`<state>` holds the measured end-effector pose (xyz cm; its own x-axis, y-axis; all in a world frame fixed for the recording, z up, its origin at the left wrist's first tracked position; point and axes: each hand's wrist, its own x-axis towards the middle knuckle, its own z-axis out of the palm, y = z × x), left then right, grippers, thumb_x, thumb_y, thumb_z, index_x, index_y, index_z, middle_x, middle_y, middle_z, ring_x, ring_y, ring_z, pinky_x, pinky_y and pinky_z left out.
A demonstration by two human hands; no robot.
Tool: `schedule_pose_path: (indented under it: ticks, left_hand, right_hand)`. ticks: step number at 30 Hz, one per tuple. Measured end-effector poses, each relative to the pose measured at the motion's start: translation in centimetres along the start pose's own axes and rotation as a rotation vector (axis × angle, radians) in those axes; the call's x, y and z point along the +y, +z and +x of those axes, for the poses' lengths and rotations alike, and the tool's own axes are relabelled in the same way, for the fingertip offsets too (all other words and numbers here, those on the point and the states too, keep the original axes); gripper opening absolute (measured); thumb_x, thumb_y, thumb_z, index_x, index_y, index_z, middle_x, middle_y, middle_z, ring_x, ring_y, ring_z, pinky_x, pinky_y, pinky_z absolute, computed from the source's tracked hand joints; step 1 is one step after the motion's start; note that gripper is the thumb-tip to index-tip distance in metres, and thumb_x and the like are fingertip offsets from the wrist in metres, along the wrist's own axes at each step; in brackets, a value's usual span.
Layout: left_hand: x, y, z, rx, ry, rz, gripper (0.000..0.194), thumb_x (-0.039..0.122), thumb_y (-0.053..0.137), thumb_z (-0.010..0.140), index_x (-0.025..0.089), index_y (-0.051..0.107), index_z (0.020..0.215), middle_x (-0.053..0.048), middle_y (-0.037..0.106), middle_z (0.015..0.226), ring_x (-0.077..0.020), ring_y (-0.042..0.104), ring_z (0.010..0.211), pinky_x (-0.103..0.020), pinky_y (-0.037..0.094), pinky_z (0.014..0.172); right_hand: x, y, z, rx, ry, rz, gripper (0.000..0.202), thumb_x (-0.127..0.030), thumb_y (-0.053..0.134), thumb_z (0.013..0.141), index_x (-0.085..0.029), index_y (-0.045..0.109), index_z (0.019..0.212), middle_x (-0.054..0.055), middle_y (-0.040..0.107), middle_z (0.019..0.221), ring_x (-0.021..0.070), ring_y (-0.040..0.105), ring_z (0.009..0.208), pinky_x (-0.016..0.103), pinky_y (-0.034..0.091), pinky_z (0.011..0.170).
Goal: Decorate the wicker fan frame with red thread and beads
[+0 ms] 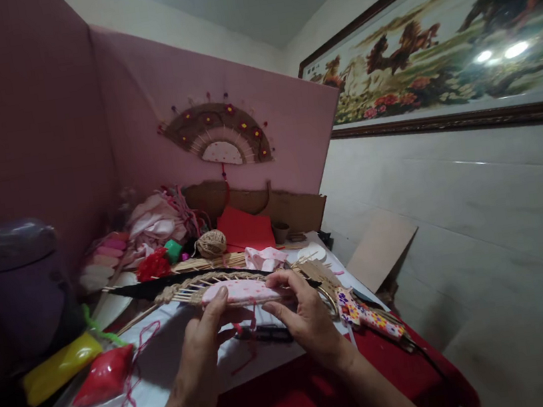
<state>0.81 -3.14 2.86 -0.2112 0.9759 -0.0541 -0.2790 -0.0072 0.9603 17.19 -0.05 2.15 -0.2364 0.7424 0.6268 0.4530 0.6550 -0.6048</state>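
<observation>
A handmade fan (183, 293) with thin sticks, braided cord and a dark outer band is held tilted over the table, seen nearly edge-on. Its pink spotted cloth centre (243, 291) faces up. My left hand (202, 338) grips the left end of that centre, thumb on top and fingers beneath. At the right end, my right hand (304, 313) pinches the fan between thumb and fingers. Red string hangs below the cloth between my hands.
A flower-patterned glue gun (368, 316) lies at the right. Yellow (62, 369) and red packets (104, 375) sit at the left. Behind are twine (211, 244), red sheets (244, 227) and pink cloth (155, 221). Another fan (221, 133) hangs on the pink board (289, 113).
</observation>
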Motion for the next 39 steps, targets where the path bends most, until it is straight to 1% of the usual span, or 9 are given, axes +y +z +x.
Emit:
schedule_pose_path:
  ticks: [5,7,9,13,15,22,32,36,39]
  left_hand:
    - [-0.9,-0.9,-0.9,0.03,0.001,0.284,0.059,0.071,0.042,0.073,0.017,0.066,0.07,-0.009,0.069,0.064,-0.0282,0.064,0.073,-0.036,0.043,0.064]
    - [-1.4,-2.0,-2.2,0.077,0.165,0.578,0.052,0.068,0.05,0.072,0.02,0.059,0.054,-0.006,0.064,0.057,-0.0233,0.059,0.061,-0.033,0.04,0.059]
    - [-1.6,-3.1,-3.6,0.189,0.406,0.816,0.041,0.056,0.057,0.075,0.021,0.055,0.054,-0.001,0.058,0.052,-0.0183,0.053,0.053,-0.03,0.038,0.054]
    - [-0.1,-3.8,-4.2,0.211,1.273,0.984,0.005,0.021,0.065,0.076,0.024,0.064,0.08,-0.001,0.069,0.078,-0.0194,0.06,0.078,-0.032,0.045,0.076]
    - [1.0,-3.4,-3.2,0.158,1.438,1.062,0.022,0.016,0.065,0.075,0.023,0.064,0.097,-0.006,0.069,0.097,-0.0257,0.058,0.099,-0.04,0.041,0.09]
    - [0.7,-2.7,0.9,0.064,1.465,1.194,0.023,0.012,0.061,0.078,0.023,0.06,0.099,-0.005,0.071,0.1,-0.0265,0.058,0.103,-0.045,0.038,0.091]
    - [-0.5,-4.1,2.4,0.048,1.457,1.112,0.016,0.019,0.061,0.082,0.023,0.059,0.098,-0.006,0.072,0.093,-0.0246,0.063,0.093,-0.041,0.042,0.084]
    - [-0.9,-4.5,2.8,0.087,1.422,1.112,0.017,0.022,0.062,0.081,0.024,0.061,0.099,-0.006,0.072,0.095,-0.0257,0.063,0.093,-0.042,0.043,0.085]
    - [-1.0,-4.7,2.8,0.118,1.403,1.092,0.017,0.024,0.063,0.081,0.022,0.061,0.097,-0.008,0.071,0.096,-0.0275,0.063,0.095,-0.044,0.044,0.085]
  right_hand:
    - [0.4,0.4,0.0,0.058,0.0,0.033,0.025,-0.018,0.063,0.08,-0.023,0.054,0.103,0.002,0.061,0.101,0.0188,0.057,0.096,0.031,0.044,0.085]
    - [0.6,0.5,0.0,0.08,-0.001,0.038,0.024,-0.02,0.062,0.082,-0.022,0.054,0.104,0.003,0.062,0.101,0.0189,0.058,0.096,0.031,0.044,0.086]
    - [0.8,0.5,0.1,0.09,-0.002,0.041,0.023,-0.02,0.061,0.083,-0.022,0.054,0.105,0.003,0.062,0.102,0.019,0.058,0.096,0.031,0.044,0.087]
    - [0.9,0.5,0.2,0.085,-0.018,0.031,0.023,-0.023,0.06,0.083,-0.022,0.054,0.105,0.004,0.062,0.102,0.0196,0.059,0.096,0.031,0.046,0.085]
    - [0.9,0.6,0.2,0.088,-0.02,0.025,0.024,-0.023,0.061,0.083,-0.022,0.054,0.106,0.005,0.062,0.102,0.0202,0.059,0.096,0.032,0.046,0.084]
    - [1.0,0.8,-0.3,0.096,-0.053,0.027,0.026,-0.018,0.062,0.082,-0.022,0.054,0.106,0.005,0.062,0.102,0.0208,0.058,0.095,0.033,0.047,0.084]
    - [0.8,0.7,-0.6,0.07,-0.113,-0.017,0.027,-0.023,0.063,0.082,-0.021,0.054,0.108,0.007,0.061,0.105,0.0231,0.056,0.099,0.037,0.045,0.089]
    - [0.6,-2.4,-1.3,0.191,-0.11,-0.113,0.026,-0.026,0.06,0.085,-0.022,0.056,0.11,0.008,0.062,0.11,0.0243,0.055,0.105,0.039,0.044,0.09]
    - [1.9,-6.3,-1.4,0.416,0.127,-0.198,0.016,-0.03,0.05,0.089,-0.02,0.06,0.097,0.007,0.067,0.092,0.0208,0.062,0.082,0.033,0.048,0.073]
